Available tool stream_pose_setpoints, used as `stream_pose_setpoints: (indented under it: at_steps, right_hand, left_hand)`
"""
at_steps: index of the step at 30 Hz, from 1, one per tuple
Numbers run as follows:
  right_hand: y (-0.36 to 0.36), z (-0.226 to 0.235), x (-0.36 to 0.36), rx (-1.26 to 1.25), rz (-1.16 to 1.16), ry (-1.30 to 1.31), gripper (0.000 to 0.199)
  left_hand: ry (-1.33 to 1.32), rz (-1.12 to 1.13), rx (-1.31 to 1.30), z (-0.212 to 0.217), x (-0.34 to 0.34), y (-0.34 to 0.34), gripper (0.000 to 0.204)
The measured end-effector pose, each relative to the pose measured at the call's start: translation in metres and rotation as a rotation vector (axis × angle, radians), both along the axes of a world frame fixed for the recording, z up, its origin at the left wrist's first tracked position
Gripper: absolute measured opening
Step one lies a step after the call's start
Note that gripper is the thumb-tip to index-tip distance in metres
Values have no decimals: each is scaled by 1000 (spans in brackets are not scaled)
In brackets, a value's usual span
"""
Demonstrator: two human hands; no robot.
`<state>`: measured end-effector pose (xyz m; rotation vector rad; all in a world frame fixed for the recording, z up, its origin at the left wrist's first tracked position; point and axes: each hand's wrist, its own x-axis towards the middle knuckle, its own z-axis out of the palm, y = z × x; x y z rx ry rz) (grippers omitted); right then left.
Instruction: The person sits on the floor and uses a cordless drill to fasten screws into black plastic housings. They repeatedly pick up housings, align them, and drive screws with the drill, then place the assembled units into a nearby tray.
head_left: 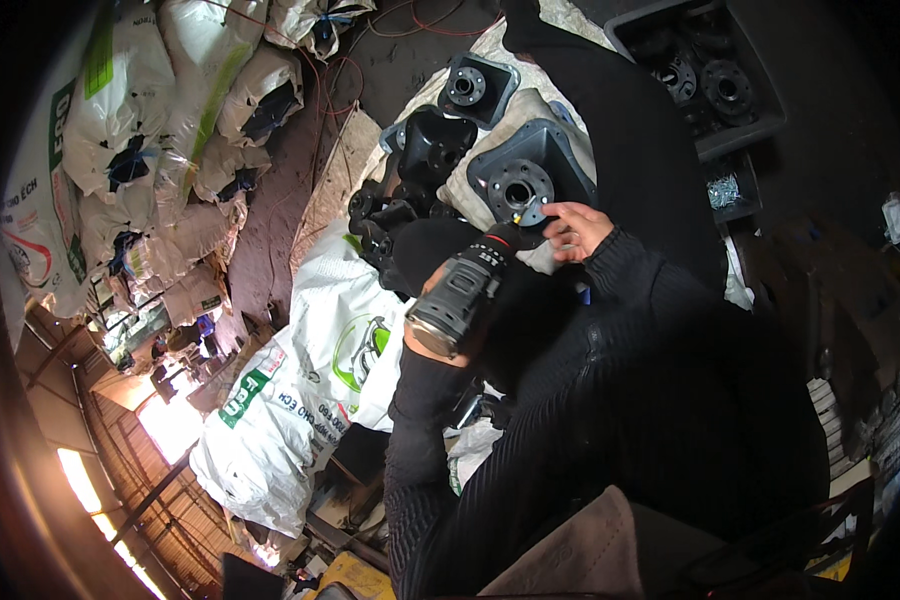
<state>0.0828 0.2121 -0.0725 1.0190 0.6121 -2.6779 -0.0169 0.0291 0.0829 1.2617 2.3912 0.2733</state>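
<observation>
One drill (460,295), dark gray body with a red ring by the chuck, in my left hand (432,350): fingers wrapped round it, firm hold, tool body covering most of the grip. Chuck points away from me and a bit right, nose close to the near edge of the round flange on the black square part (532,175). Small bright bit of something at the nose; can't tell if it's a driver tip or a fastener, nor whether it's seated. Part sits just past the chuck, flange face up, round hole at its centre. Right hand (582,232) is at the part's near right corner, right of the chuck, fingers reaching left and loosely bent; can't tell if they pinch anything or just rest on the edge. Beyond the flange, further from both hands: a smaller similar part (467,86), also face up. Left of the flange, past the drill: more black parts (435,145), heaped. Left of my drill grip: big white sack (300,380) with green print. Right of my right hand, across my dark-clad leg (640,110): small tray (745,212) of silver fasteners (722,190), and beyond that a gray crate (745,138) with more flanged pieces (727,88) in it.
</observation>
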Motion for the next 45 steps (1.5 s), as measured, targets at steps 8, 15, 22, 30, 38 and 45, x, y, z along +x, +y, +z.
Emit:
stream_pose_setpoints:
  at_steps: [8, 15, 22, 30, 38, 45]
  right_hand:
    - [-15, -42, -14, 252, -380, -100, 22]
    - [-27, -57, -33, 392, -215, -164, 41]
    - [-12, -34, -35, 392, -171, -143, 19]
    - [-7, -30, -36, 360, -123, -115, 12]
    - [-14, -43, -37, 422, -148, -124, 13]
    - [-17, -69, -34, 577, -47, -19, 32]
  left_hand:
    - [5, 77, 55, -7, -40, 50, 28]
    - [-100, 23, -93, -13, -57, 57, 36]
    - [-351, 44, -207, -33, -76, 31, 44]
    - [-688, 103, -154, -79, -93, -21, 54]
    - [-127, -36, -345, -23, -76, 39, 63]
    - [-715, 549, 193, 10, -23, 44, 51]
